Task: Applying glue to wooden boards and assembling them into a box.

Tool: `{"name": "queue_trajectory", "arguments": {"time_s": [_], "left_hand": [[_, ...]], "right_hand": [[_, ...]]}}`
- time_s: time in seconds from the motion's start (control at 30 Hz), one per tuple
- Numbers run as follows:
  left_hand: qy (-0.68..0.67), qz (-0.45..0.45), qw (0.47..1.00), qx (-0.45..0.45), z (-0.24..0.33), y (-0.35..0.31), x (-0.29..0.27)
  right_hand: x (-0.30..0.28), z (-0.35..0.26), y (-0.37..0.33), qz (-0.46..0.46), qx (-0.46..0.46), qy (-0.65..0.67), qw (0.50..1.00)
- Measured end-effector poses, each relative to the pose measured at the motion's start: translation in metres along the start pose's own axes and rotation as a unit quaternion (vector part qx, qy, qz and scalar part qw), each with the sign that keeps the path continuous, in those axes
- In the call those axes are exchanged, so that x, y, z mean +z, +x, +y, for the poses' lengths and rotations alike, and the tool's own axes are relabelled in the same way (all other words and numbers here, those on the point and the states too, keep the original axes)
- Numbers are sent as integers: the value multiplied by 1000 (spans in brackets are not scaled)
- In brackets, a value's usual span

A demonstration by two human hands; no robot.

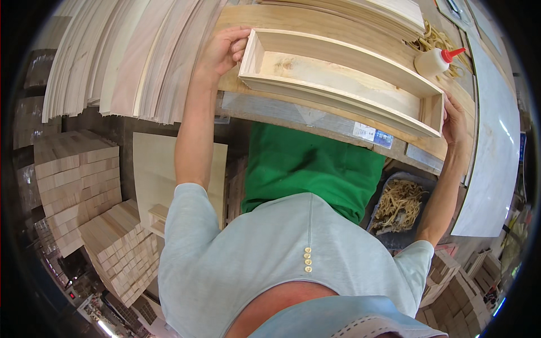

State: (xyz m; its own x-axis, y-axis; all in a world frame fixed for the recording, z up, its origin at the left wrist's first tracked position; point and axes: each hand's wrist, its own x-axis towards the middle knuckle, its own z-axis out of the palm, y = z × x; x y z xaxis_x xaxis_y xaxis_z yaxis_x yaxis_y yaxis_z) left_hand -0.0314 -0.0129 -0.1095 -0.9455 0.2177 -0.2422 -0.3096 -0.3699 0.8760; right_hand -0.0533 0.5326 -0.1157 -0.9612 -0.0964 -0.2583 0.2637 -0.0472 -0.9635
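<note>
Long wooden box: an open, shallow rectangle of pale wood (344, 53), over the front part of the table (270, 18), between the two hands; its right end sits nearer the person than its left, and a brownish mark shows inside toward the left. Whether its underside touches the table, I cannot tell.
Left hand: clamped on the box's left end (232, 49), fingers at the far corner.
Right hand: clamped on the right end (454, 121), its fingers partly hidden by the end wall.
Glue bottle: white with a red cap (431, 63), just beyond the box near its right end, the cap pointing right.
Yellowish strands: a loose tangle (433, 38) behind the bottle.
Far boards: a flat stack (360, 12) on the table beyond the box.
Left boards: long, thin sheets (132, 56) layered beside the left forearm.
Block stacks: piled wooden pieces (79, 180) at lower left.
Bin: dark, below the table's edge on the right (429, 186), holding more such strands.
Clothing: a green apron (310, 169) and pale grey-blue shirt (253, 242).
</note>
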Motion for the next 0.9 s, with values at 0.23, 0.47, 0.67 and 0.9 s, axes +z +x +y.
{"name": "queue_trajectory", "arguments": {"time_s": [0.23, 0.47, 0.67, 0.9], "left_hand": [[395, 209, 891, 84, 3, -36, 28], [288, 89, 948, 102, -18, -72, 40], [293, 112, 943, 107, -22, -77, 52], [354, 42, 925, 129, -18, -78, 34]], "right_hand": [[1, -5, -20, 7, -49, -103, 993], [3, 12, -26, 94, -54, -288, 951], [8, 10, -30, 110, -44, -286, 951], [25, -17, -52, 62, -70, -267, 959]]}}
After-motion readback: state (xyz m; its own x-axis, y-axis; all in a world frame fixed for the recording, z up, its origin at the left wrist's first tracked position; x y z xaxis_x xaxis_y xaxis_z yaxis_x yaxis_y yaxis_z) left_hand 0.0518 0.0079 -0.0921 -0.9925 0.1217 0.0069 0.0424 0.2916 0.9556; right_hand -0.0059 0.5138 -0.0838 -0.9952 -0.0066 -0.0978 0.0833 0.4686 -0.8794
